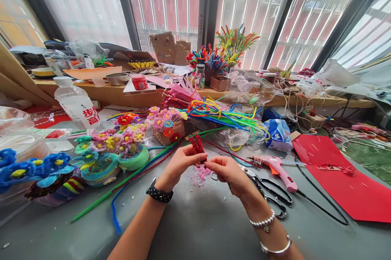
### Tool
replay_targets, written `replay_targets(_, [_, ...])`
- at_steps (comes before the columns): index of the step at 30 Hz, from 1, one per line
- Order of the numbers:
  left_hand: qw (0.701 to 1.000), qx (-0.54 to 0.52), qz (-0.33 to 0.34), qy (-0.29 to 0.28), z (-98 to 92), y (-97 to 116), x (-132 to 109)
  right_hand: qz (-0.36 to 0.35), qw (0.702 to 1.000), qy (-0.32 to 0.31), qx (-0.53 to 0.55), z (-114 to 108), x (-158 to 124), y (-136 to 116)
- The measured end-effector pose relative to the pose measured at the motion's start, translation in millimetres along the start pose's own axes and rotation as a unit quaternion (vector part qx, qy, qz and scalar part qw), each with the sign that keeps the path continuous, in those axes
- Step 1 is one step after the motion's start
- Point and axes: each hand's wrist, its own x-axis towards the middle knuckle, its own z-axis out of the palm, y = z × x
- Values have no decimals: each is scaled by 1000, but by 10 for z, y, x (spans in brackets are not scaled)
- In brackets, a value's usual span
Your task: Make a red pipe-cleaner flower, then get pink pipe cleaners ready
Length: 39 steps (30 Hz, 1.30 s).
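Both my hands meet over the grey table (198, 219) and pinch a small bundle of red pipe cleaner pieces (197, 144) that stick up between the fingers. My left hand (180, 164), with a black watch on the wrist, grips the bundle from the left. From the right, my right hand (227, 170), with a pearl bracelet and a silver bangle, holds its lower end. Pink fluff scraps (200, 175) lie on the table right under the hands.
Black scissors (270, 195) and a pink glue gun (279, 169) with its black cord lie right of my hands. Red paper (342, 182) is further right. Pipe-cleaner flowers (122, 142), blue flowers (33, 168), a water bottle (77, 105) and loose coloured pipe cleaners (220, 111) crowd the left and back.
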Motion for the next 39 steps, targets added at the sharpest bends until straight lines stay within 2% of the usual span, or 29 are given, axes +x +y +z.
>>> replay_targets(4, [999, -13, -18, 47, 34, -9, 6, -88, 988, 72, -99, 58, 20, 27])
replay_targets(8, [996, -22, -23, 85, 59, -26, 15, -153, 954, 130, -221, 80, 27, 75])
replay_targets(12, [994, -6, -35, 106, 59, -50, 30, -184, 921, 170, -297, 95, 25, 96])
replay_targets(19, [992, 39, -23, 116, 23, -66, 45, -176, 924, 154, -301, 117, 39, 105])
replay_targets(24, [989, 46, -16, 138, 35, -71, 58, -206, 882, 182, -383, 138, 36, 131])
replay_targets(28, [989, 80, -25, 124, 25, -73, 69, -211, 862, 192, -420, 137, 21, 123])
replay_targets(30, [989, 93, -22, 113, 8, -67, 72, -203, 869, 195, -408, 123, 19, 113])
replay_targets(32, [990, 96, -19, 100, -13, -54, 69, -184, 894, 186, -365, 106, 21, 99])
replay_targets(36, [993, 106, -9, 43, -49, -12, 47, -118, 962, 110, -221, 74, 24, 47])
replay_targets(39, [985, 169, 18, 9, -53, 7, 28, -74, 985, 60, -142, 53, 6, -11])
